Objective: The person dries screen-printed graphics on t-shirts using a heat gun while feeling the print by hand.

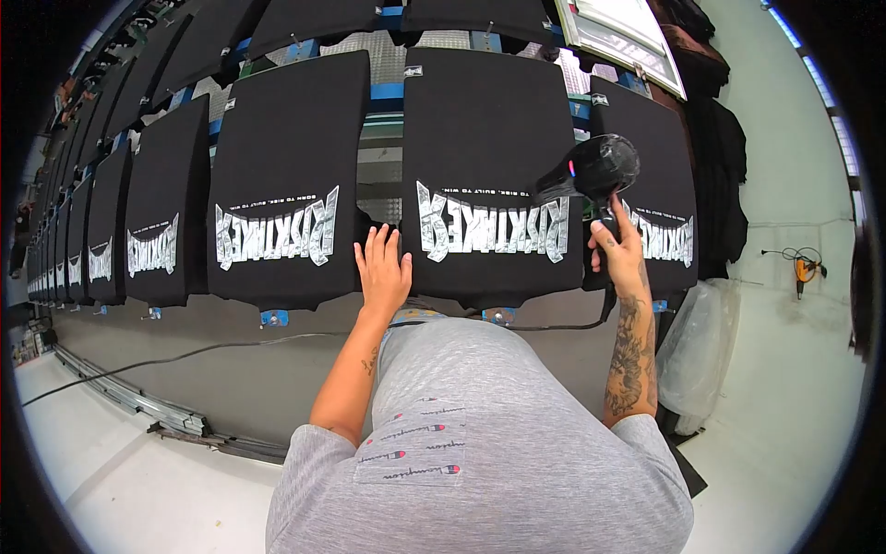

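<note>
My right hand (pixel 620 247) is wrapped round the handle of a black hair dryer (pixel 604 164). Its nozzle points left, over the right part of the white print on the black T-shirt (pixel 489 129) in front of me. Fingers stretched out, my left hand (pixel 383 270) rests by the left edge of that shirt, near the gap to the neighbouring black T-shirt (pixel 288 138). Both shirts lie flat on boards and carry the same large white lettering, upside down from here. Another black printed T-shirt (pixel 641 157) lies to the right, partly behind the dryer.
More black shirts on boards (pixel 166 203) run in a row to the left. A black cable (pixel 212 348) hangs along the front. A white-framed screen (pixel 628 37) stands at the upper right. Clear plastic wrap (pixel 699 351) and an orange tool (pixel 805 270) are at the right.
</note>
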The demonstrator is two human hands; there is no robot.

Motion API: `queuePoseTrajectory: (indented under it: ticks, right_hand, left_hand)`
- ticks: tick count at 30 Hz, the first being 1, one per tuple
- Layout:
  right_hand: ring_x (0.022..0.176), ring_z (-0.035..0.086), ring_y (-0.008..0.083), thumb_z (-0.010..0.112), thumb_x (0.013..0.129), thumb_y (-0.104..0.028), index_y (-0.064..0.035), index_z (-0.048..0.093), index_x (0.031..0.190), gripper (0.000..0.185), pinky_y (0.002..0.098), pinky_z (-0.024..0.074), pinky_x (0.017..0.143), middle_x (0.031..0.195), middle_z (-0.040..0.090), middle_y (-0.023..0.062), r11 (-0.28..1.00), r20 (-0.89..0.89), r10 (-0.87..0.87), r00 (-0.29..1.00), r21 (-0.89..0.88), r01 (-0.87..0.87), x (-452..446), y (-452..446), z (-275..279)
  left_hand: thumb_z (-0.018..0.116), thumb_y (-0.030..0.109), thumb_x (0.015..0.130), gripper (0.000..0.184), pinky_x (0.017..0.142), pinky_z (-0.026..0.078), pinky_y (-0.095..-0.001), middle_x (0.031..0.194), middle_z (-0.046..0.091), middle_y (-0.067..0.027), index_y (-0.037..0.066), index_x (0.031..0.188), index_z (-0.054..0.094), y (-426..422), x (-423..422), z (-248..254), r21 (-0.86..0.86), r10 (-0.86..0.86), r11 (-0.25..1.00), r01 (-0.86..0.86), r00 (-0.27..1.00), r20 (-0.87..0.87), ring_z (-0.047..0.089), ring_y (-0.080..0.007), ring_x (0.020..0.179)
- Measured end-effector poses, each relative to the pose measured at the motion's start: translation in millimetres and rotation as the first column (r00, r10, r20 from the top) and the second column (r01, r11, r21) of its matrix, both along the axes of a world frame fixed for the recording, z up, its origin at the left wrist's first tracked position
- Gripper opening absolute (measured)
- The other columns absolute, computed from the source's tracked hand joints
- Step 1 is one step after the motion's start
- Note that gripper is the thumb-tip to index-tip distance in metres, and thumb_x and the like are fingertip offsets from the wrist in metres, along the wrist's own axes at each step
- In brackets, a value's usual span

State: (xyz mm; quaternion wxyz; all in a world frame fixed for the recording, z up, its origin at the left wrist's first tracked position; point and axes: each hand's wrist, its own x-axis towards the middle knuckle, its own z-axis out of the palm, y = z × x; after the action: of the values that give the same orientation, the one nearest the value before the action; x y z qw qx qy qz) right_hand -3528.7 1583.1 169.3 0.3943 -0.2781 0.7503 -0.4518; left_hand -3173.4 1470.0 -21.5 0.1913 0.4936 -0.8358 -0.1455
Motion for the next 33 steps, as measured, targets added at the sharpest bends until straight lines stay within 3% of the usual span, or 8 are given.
queuePoseTrajectory:
  ticks: [10, 18, 27, 33]
  right_hand:
    - [0.055, 0.052, 0.0061, 0.066, 0.097, -0.020, -0.0126, 0.029, 0.160, 0.074, 0.0234, 0.0476, 0.051, 0.077, 0.058, 0.0008, 0.972, 0.157, 0.233, 0.960, -0.033, -0.231, 77.8, -57.6, -5.9]
    - [0.055, 0.053, 0.0063, 0.067, 0.096, -0.022, -0.0096, 0.027, 0.160, 0.076, 0.0240, 0.0471, 0.050, 0.076, 0.059, 0.0025, 0.935, 0.125, 0.355, 0.926, -0.056, -0.351, 111.3, -99.5, -8.5]
    - [0.055, 0.053, 0.0065, 0.065, 0.097, -0.022, -0.0058, 0.027, 0.160, 0.076, 0.0243, 0.0472, 0.050, 0.076, 0.058, 0.0015, 0.905, 0.094, 0.420, 0.903, 0.026, -0.424, 123.2, -73.6, 7.8]
    - [0.057, 0.056, 0.0082, 0.065, 0.096, -0.016, -0.0006, 0.028, 0.158, 0.074, 0.0251, 0.0474, 0.052, 0.077, 0.060, 0.0037, 0.906, 0.180, 0.395, 0.901, 0.087, -0.414, 124.7, -35.3, 11.8]
  left_hand:
    - [0.064, 0.020, 0.092, 0.050, 0.119, 0.021, -0.0594, 0.148, 0.048, -0.0155, 0.002, 0.137, 0.054, -6.4, 2.6, 2.1, 0.021, -0.091, 0.995, 0.093, 0.994, -0.059, 0.038, -0.0339, 0.144]
    - [0.063, 0.021, 0.093, 0.051, 0.119, 0.020, -0.0597, 0.149, 0.046, -0.0172, 0.001, 0.139, 0.052, 3.5, 10.7, -2.0, 0.069, -0.102, 0.992, 0.106, 0.993, -0.062, 0.036, -0.0353, 0.144]
    - [0.065, 0.022, 0.092, 0.051, 0.119, 0.021, -0.0595, 0.148, 0.047, -0.0163, 0.001, 0.138, 0.054, 3.6, 13.7, -6.6, 0.059, -0.077, 0.995, 0.081, 0.995, -0.063, 0.038, -0.0346, 0.144]
    - [0.066, 0.021, 0.092, 0.052, 0.120, 0.021, -0.0588, 0.149, 0.046, -0.0143, 0.003, 0.139, 0.052, 2.9, 8.2, -6.4, 0.058, -0.085, 0.994, 0.088, 0.995, -0.051, 0.036, -0.0335, 0.145]
